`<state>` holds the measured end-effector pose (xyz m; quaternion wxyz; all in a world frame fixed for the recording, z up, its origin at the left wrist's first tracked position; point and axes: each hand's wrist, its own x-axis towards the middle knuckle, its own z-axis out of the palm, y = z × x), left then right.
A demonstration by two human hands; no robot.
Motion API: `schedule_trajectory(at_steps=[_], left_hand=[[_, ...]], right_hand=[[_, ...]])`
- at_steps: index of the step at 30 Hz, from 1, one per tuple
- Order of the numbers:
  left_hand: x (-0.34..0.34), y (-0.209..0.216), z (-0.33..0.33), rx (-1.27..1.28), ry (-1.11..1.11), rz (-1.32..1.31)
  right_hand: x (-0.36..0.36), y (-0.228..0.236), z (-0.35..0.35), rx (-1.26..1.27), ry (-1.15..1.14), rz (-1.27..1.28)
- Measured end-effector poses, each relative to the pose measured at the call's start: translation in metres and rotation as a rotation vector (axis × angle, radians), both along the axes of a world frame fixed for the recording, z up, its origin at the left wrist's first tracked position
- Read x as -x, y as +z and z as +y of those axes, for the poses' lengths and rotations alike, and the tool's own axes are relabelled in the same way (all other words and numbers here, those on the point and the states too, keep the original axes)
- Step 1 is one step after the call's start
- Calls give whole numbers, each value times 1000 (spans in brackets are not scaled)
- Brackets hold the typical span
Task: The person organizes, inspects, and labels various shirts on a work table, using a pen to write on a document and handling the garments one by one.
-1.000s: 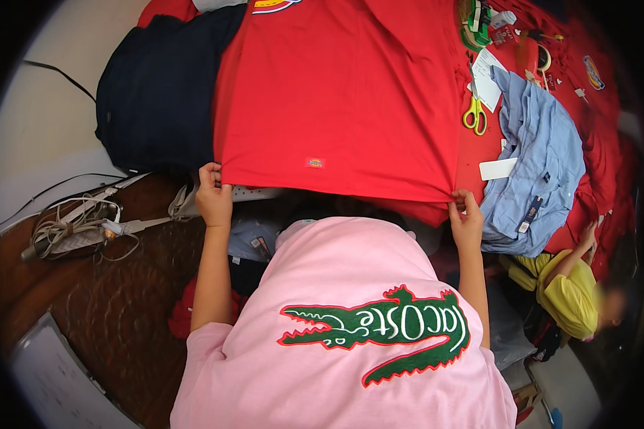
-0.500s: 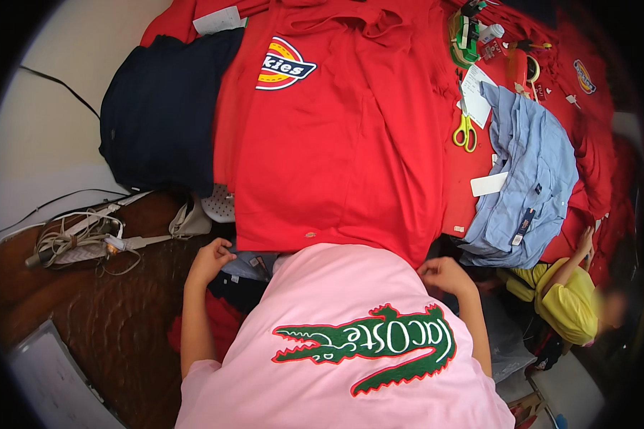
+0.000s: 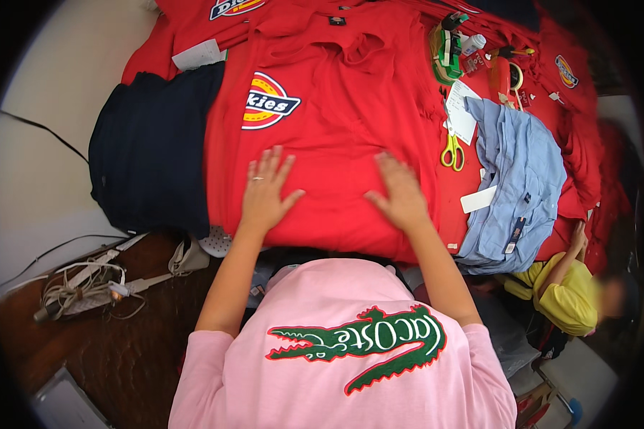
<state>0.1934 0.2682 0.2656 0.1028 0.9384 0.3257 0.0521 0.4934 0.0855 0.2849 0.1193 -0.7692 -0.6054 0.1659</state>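
A red shirt (image 3: 329, 121) with a round yellow, orange and dark blue logo patch lies spread on the table, its neck opening at the far end. My left hand (image 3: 267, 189) rests on the shirt's near half, palm down with fingers stretched out, a ring on one finger. To its right my right hand (image 3: 402, 194) lies on the same fabric, fingers apart and a little blurred by motion. Neither hand grips anything. The shirt's near edge looks rounded, close to my body. I cannot tell whether its hem is turned over or under.
Dark navy folded clothes (image 3: 154, 143) lie on the left. On the right are light blue garments (image 3: 519, 171), yellow-handled scissors (image 3: 452, 154), a white paper (image 3: 463, 118) and a green tape dispenser (image 3: 447, 57). A person in yellow (image 3: 569, 300) works at the right. A cable bundle (image 3: 86, 286) sits at lower left.
Both hands have moved from the shirt's near edge up onto its front and opened flat. The small tag near the hem no longer shows. The view has shifted slightly.
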Motion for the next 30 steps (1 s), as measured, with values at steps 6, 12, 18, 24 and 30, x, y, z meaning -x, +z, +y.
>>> schedule_trajectory(at_steps=[6, 12, 18, 24, 30], left_hand=[[28, -2, 27, -34, 201, 58], [-5, 10, 39, 4, 232, -198], [-104, 22, 87, 132, -160, -390], [-178, -4, 131, 192, -176, -436], [-190, -10, 143, 140, -82, -576]], right_hand=[[-81, 3, -25, -26, -260, -276], [-131, 3, -20, -453, -570, -102], [-184, -18, -48, -263, -780, -105], [-116, 235, -1, -1105, 239, 1040], [-62, 349, 58, -1044, 968, 886]])
